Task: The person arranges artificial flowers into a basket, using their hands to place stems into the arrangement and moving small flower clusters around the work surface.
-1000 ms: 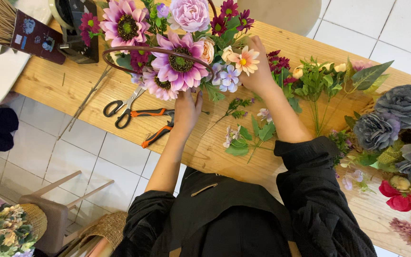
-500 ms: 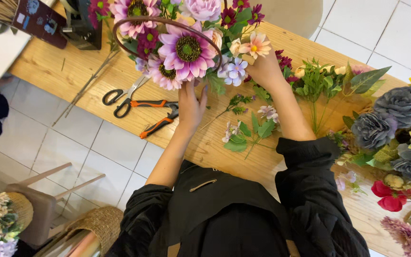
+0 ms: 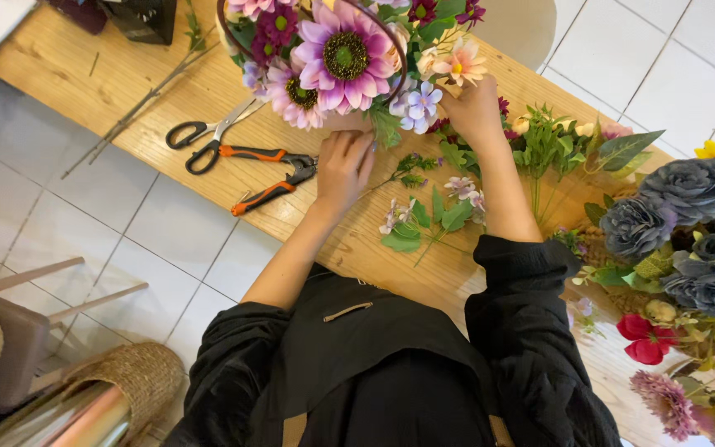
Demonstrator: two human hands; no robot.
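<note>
A flower arrangement (image 3: 345,54) of purple and pink daisies sits in a basket with a brown loop handle (image 3: 396,58) at the far side of the wooden table (image 3: 84,74). My left hand (image 3: 343,170) presses against the arrangement's near base, with its fingertips tucked under the blooms. My right hand (image 3: 473,108) is closed just below a peach flower (image 3: 465,62) on the arrangement's right side. The stem is hidden in my fist. Loose green sprigs with small pale blossoms (image 3: 436,215) lie on the table between my forearms.
Scissors (image 3: 208,136) and orange-handled pliers (image 3: 271,174) lie left of my left hand, with long thin stems (image 3: 138,103) beyond. Grey-blue roses (image 3: 688,223) and a red flower (image 3: 647,339) crowd the right. A wooden stool (image 3: 26,323) and wicker basket (image 3: 126,389) stand lower left.
The view has shifted, so the arrangement now sits higher in the frame. Both hands stay at the arrangement, the left at its base and the right under the peach flower.
</note>
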